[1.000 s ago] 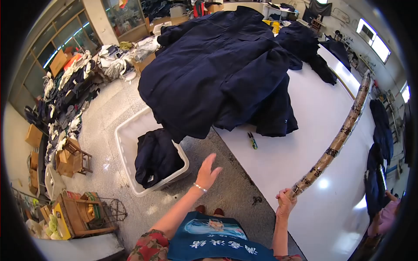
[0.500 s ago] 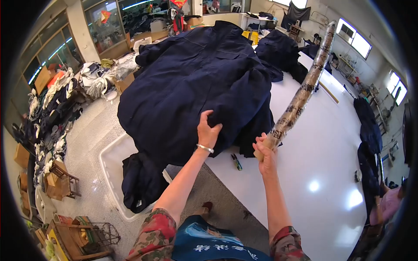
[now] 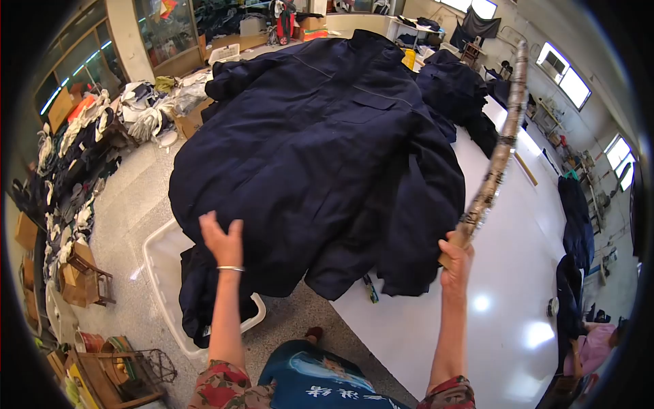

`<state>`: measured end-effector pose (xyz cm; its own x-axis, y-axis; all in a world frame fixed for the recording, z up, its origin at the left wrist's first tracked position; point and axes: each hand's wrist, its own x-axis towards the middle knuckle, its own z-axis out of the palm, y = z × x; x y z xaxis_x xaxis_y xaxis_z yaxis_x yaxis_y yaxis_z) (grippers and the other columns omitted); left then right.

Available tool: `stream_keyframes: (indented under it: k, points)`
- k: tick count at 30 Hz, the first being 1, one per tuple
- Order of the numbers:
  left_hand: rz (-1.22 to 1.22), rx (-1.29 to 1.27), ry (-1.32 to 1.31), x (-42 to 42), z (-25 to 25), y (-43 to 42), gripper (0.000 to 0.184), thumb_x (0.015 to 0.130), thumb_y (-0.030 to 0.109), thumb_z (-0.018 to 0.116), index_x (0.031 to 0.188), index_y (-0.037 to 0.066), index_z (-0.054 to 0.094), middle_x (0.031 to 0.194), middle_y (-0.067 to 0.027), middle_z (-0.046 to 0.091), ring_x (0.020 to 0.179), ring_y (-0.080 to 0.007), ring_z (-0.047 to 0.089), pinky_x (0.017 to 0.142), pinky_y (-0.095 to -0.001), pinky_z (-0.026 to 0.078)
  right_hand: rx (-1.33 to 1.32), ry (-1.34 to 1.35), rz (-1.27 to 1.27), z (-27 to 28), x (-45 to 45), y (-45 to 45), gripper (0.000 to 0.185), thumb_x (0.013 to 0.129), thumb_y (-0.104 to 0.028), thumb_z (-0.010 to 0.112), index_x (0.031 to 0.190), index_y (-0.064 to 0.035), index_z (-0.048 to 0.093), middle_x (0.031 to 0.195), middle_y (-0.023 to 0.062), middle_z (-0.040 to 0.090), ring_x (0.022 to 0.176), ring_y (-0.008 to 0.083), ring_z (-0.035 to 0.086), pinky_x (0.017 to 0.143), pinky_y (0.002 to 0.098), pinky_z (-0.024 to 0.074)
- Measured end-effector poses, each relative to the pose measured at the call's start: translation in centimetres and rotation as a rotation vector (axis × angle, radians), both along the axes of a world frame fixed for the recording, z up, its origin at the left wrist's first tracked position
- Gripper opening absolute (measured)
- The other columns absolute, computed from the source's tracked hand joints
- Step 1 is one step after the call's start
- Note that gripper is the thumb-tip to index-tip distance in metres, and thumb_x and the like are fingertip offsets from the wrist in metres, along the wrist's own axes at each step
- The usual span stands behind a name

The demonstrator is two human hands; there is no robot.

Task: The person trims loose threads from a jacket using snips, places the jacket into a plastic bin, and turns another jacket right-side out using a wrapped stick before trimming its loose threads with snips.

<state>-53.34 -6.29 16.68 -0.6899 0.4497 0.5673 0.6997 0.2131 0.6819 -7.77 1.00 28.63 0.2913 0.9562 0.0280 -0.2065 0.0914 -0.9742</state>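
Note:
A large navy jacket (image 3: 300, 163) is spread out in front of me, collar at the far end and hem toward me. My left hand (image 3: 221, 240) is at its lower left edge, fingers apart and holding nothing; I cannot tell whether it touches the cloth. In my right hand (image 3: 457, 259) is the near end of a long stick wrapped in clear printed tape (image 3: 494, 170), tilted up and away. The jacket's right sleeve (image 3: 415, 225) hangs close to that hand. Small cutting snips (image 3: 370, 289) lie on the white table (image 3: 490, 273), partly under the jacket's edge.
A white plastic bin (image 3: 153, 262) with dark cloth stands at lower left. More navy garments (image 3: 446, 85) are piled on the table's far side. A tape roll (image 3: 552, 307) lies near the right edge. A person in a pink top (image 3: 591, 347) is at far right.
My left hand has moved left, away from the jacket's middle. The stick has moved right in my right hand and stands steeper. The jacket lies flatter, its right sleeve spread toward me.

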Motion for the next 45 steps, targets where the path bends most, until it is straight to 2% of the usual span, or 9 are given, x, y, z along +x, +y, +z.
stream_keyframes:
  k: [2, 4, 9, 15, 23, 37, 41, 43, 45]
  points:
    - [0.268, -0.111, -0.238, -8.1, -4.9, -1.4, 0.079, 0.075, 0.039, 0.070, 0.130, -0.007, 0.037, 0.133, -0.0273, 0.039, 0.129, -0.0377, 0.033, 0.108, -0.0412, 0.026, 0.074, -0.072, -0.064, 2.0, 3.0, -0.4, 0.038, 0.059, 0.001, 0.072, 0.094, -0.0037, 0.058, 0.087, 0.0010, 0.054, 0.079, 0.0128, 0.054, 0.074, 0.0247, 0.0437]
    - [0.150, -0.114, -0.584, -12.7, -7.3, -2.4, 0.092, 0.073, 0.048, 0.071, 0.133, -0.010, 0.032, 0.135, -0.0264, 0.039, 0.126, -0.0340, 0.039, 0.106, -0.0385, 0.028, 0.120, -0.100, -0.160, 4.6, 4.2, -0.5, 0.035, 0.061, 0.002, 0.071, 0.093, -0.0036, 0.059, 0.081, -0.0011, 0.051, 0.070, 0.0089, 0.050, 0.064, 0.0214, 0.0401]
    - [-0.060, 0.241, -1.178, -14.8, -2.4, -4.9, 0.043, 0.072, 0.010, 0.075, 0.106, -0.009, 0.058, 0.098, -0.0169, 0.065, 0.086, -0.0278, 0.065, 0.083, -0.0381, 0.052, 0.150, -0.160, -0.248, 7.8, 5.3, 1.3, 0.036, 0.061, -0.001, 0.071, 0.095, -0.0026, 0.059, 0.083, 0.0003, 0.051, 0.072, 0.0102, 0.049, 0.065, 0.0220, 0.0389]
    - [-0.262, 0.515, -1.300, -13.6, 6.4, -3.1, 0.041, 0.072, 0.012, 0.071, 0.106, -0.006, 0.059, 0.106, -0.0183, 0.063, 0.095, -0.0307, 0.062, 0.090, -0.0409, 0.050, 0.264, -0.227, -0.236, 10.5, 9.4, 4.5, 0.037, 0.058, -0.004, 0.073, 0.093, -0.0008, 0.060, 0.087, 0.0028, 0.055, 0.077, 0.0136, 0.052, 0.074, 0.0245, 0.0407]
    - [-0.599, 0.782, -1.489, -3.4, 9.9, 3.4, 0.039, 0.074, 0.009, 0.068, 0.108, -0.005, 0.059, 0.113, -0.0175, 0.061, 0.105, -0.0339, 0.058, 0.098, -0.0466, 0.043, 0.393, -0.265, -0.228, 15.7, 15.8, 3.9, 0.038, 0.063, -0.005, 0.073, 0.099, -0.0015, 0.059, 0.093, 0.0033, 0.057, 0.083, 0.0112, 0.052, 0.078, 0.0221, 0.0395]
    - [-1.069, 0.665, -1.454, 12.4, 16.6, 13.0, 0.034, 0.073, 0.008, 0.067, 0.105, -0.003, 0.061, 0.109, -0.0149, 0.063, 0.100, -0.0300, 0.061, 0.095, -0.0437, 0.046, 0.302, -0.014, -0.468, 16.7, 25.1, -10.2, 0.037, 0.081, 0.001, 0.057, 0.116, -0.0047, 0.047, 0.092, 0.0090, 0.058, 0.081, 0.0161, 0.062, 0.077, 0.0271, 0.0527]
    - [-1.083, 0.609, -1.531, 21.4, 20.4, 13.1, 0.027, 0.072, 0.006, 0.066, 0.098, -0.002, 0.063, 0.101, -0.0133, 0.066, 0.092, -0.0283, 0.064, 0.088, -0.0405, 0.050, 0.323, -1.477, -0.621, 16.0, 31.4, -18.1, 0.019, 0.085, -0.001, 0.056, 0.104, 0.0012, 0.057, 0.093, 0.0058, 0.056, 0.079, 0.0111, 0.055, 0.075, 0.0211, 0.0469]
    - [-1.211, 0.568, -1.668, 25.2, 22.2, 12.9, 0.025, 0.072, 0.005, 0.065, 0.096, -0.001, 0.064, 0.098, -0.0128, 0.067, 0.089, -0.0276, 0.064, 0.086, -0.0399, 0.052, 0.214, -0.909, -0.773, 16.6, 36.2, -21.3, 0.021, 0.080, -0.002, 0.061, 0.101, 0.0037, 0.060, 0.091, 0.0044, 0.056, 0.075, 0.0097, 0.052, 0.070, 0.0204, 0.0445]
    - [-1.396, 0.479, -1.787, 30.7, 23.5, 11.5, 0.024, 0.066, 0.000, 0.065, 0.090, -0.001, 0.065, 0.090, -0.0113, 0.067, 0.084, -0.0254, 0.065, 0.082, -0.0373, 0.054, 0.073, -0.752, -0.953, 16.7, 39.6, -23.7, 0.027, 0.077, -0.001, 0.063, 0.103, 0.0042, 0.059, 0.090, 0.0032, 0.057, 0.074, 0.0087, 0.052, 0.067, 0.0199, 0.0437]
